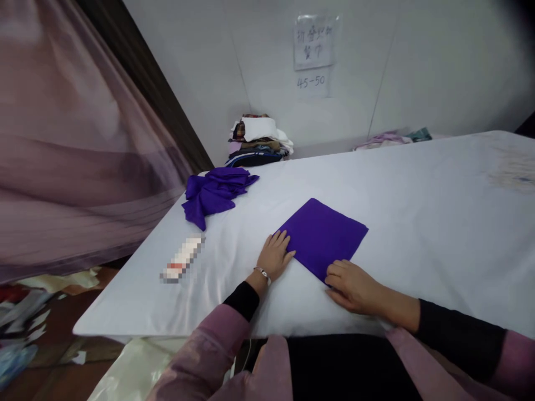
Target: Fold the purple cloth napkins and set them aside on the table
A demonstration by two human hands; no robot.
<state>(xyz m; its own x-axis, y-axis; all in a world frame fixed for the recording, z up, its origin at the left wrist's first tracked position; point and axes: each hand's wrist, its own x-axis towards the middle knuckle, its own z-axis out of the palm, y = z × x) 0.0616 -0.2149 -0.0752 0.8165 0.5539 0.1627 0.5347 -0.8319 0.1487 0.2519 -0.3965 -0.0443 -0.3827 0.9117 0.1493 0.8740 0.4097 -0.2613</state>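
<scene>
A purple cloth napkin (324,236), folded into a flat square, lies on the white-covered table with one corner toward me. My left hand (275,256) rests on its left corner, fingers stretched out and lying flat. At the near corner, my right hand (351,285) has its fingers curled around the cloth's edge, thumb below. The fingertips there partly hide that corner. Farther back on the left, more purple cloth (217,189) sits in a loose, crumpled heap, apart from both hands.
A blurred-out oblong object (183,259) lies near the table's left edge. Folded clothes (259,142) are stacked against the wall, with more fabric (384,140) farther right. A pinkish curtain (83,139) hangs at left. Paper signs (314,53) are on the wall.
</scene>
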